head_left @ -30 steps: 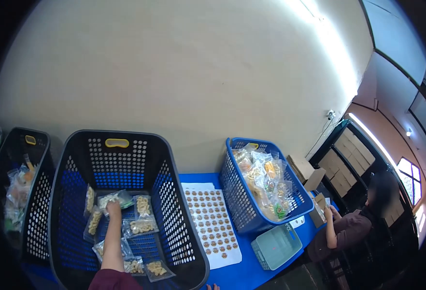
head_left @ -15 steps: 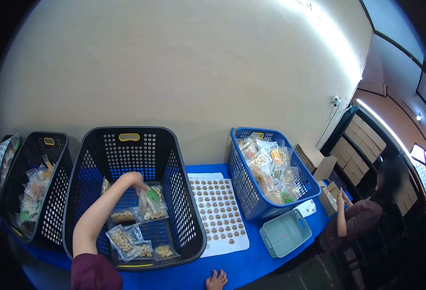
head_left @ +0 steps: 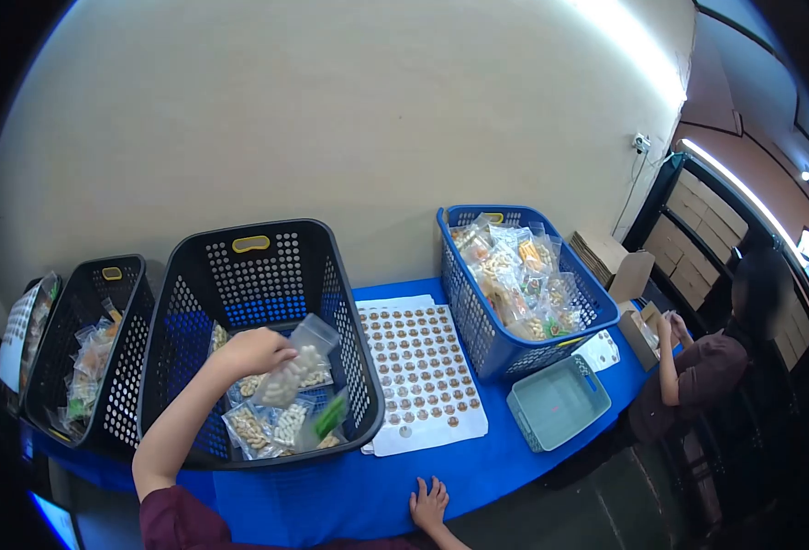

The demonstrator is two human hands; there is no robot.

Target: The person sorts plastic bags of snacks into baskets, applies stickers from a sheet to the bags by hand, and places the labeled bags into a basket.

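My left hand [head_left: 262,352] is inside the large black basket [head_left: 168,325], its fingers closed on a clear plastic packet [head_left: 285,378] of pale pieces. Below it, a packet with a green part [head_left: 333,414] looks smeared by motion near the basket's front right side. Several more clear packets [head_left: 250,429] of pale, peanut-like pieces lie on the basket floor, some behind my hand. My right hand [head_left: 429,504] rests on the blue tablecloth [head_left: 331,500], fingers apart and holding nothing.
Sticker sheets [head_left: 423,376] with round labels lie right of the basket. Beyond stand a blue basket [head_left: 478,335] full of packets and a grey-green tray [head_left: 560,403]. Another black basket [head_left: 116,385] of packets is at left. A co-worker [head_left: 698,367] stands at right beside an open carton [head_left: 641,335].
My left hand held a packet with a green part; that packet is now lower right, apart from the hand, which grips a clear packet. My right hand shows more fully. The view has shifted.
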